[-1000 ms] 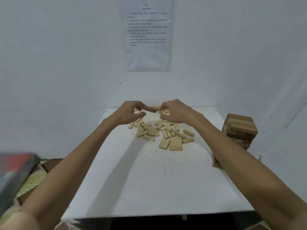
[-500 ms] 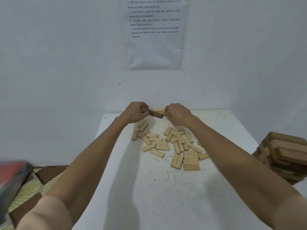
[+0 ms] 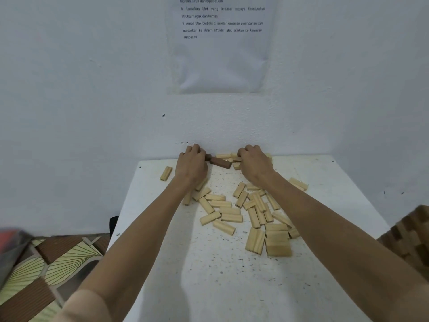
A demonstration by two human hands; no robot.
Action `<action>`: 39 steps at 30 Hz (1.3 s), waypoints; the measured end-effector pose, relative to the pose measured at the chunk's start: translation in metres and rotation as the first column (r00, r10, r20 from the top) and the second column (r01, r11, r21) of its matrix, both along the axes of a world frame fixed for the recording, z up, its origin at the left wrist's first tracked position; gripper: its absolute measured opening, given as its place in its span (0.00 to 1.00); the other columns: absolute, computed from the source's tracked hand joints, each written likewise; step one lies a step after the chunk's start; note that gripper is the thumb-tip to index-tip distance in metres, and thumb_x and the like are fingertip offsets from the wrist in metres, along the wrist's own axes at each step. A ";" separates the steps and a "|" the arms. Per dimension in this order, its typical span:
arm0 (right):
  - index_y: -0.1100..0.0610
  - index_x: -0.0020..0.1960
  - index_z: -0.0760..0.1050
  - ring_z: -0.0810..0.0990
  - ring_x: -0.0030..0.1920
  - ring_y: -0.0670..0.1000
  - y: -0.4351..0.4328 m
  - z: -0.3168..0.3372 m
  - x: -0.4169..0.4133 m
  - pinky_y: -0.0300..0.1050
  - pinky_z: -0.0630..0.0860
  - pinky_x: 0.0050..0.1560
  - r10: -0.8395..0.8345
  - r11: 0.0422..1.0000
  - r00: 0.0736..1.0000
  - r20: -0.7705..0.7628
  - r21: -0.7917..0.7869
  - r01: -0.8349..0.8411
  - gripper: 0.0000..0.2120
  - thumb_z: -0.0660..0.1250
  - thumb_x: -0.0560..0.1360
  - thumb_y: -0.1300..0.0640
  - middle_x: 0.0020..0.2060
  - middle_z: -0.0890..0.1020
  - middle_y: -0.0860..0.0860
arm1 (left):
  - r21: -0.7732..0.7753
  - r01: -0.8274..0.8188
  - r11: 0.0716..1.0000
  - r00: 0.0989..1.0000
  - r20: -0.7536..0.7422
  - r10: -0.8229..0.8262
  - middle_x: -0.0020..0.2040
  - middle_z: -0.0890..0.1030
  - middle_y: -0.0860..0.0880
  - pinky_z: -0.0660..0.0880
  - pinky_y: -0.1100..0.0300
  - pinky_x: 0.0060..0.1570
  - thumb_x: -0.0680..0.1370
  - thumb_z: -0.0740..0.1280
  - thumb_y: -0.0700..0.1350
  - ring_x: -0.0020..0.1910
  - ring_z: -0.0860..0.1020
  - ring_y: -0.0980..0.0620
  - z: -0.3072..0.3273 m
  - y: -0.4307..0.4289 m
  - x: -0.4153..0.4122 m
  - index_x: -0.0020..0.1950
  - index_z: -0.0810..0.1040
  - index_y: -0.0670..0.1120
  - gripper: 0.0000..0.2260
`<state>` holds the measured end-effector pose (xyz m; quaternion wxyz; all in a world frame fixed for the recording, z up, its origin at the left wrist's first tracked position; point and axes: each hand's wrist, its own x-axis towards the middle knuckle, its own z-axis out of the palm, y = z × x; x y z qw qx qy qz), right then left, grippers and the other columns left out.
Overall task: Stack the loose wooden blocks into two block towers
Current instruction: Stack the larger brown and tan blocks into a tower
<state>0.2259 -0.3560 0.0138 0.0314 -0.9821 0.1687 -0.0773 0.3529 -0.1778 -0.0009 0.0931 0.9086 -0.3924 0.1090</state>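
Note:
Several pale wooden blocks (image 3: 234,212) lie scattered flat across the middle of the white table (image 3: 209,287). Both my hands reach to the table's far edge by the wall. My left hand (image 3: 191,165) is closed on one end of a dark brown block (image 3: 219,161). My right hand (image 3: 254,165) is curled over pale blocks (image 3: 224,155) lying at the back edge, and its fingers close on one of them. A stacked tower of darker blocks (image 3: 411,238) shows at the right frame edge, partly cut off.
A single pale block (image 3: 166,173) lies apart at the far left of the table. A printed sheet (image 3: 220,43) hangs on the white wall behind. Patterned floor (image 3: 46,263) lies left of the table; a blurred red-grey object (image 3: 11,242) sits at the left edge.
The camera has tilted down and closer, so the table fills more of the view. Both hands moved a little further back toward the wall, still holding the dark block between them.

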 end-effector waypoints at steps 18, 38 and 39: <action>0.62 0.69 0.77 0.77 0.59 0.57 0.020 0.014 0.008 0.54 0.78 0.57 -0.037 0.947 0.974 0.225 0.319 -0.038 0.20 0.71 0.78 0.62 0.59 0.77 0.59 | -0.181 -0.072 0.981 0.972 -0.233 0.028 0.53 0.78 0.43 0.75 0.50 0.46 0.80 0.64 0.36 0.54 0.77 0.42 0.004 0.018 0.004 0.61 0.80 0.46 0.12; 0.57 0.67 0.78 0.75 0.59 0.56 0.045 -0.015 0.029 0.42 0.68 0.55 0.110 0.926 0.952 0.285 0.320 -0.202 0.16 0.69 0.79 0.63 0.58 0.80 0.56 | -0.233 -0.057 0.971 0.966 -0.257 -0.005 0.53 0.79 0.43 0.68 0.54 0.42 0.79 0.65 0.36 0.52 0.77 0.42 0.003 0.032 0.008 0.60 0.79 0.43 0.11; 0.56 0.67 0.77 0.75 0.59 0.57 0.045 -0.017 0.028 0.44 0.68 0.53 0.109 0.935 0.953 0.284 0.297 -0.195 0.16 0.68 0.80 0.63 0.57 0.80 0.57 | -0.234 -0.056 0.971 0.965 -0.261 -0.007 0.53 0.79 0.43 0.68 0.54 0.42 0.79 0.65 0.36 0.52 0.76 0.42 0.003 0.033 0.008 0.60 0.79 0.43 0.11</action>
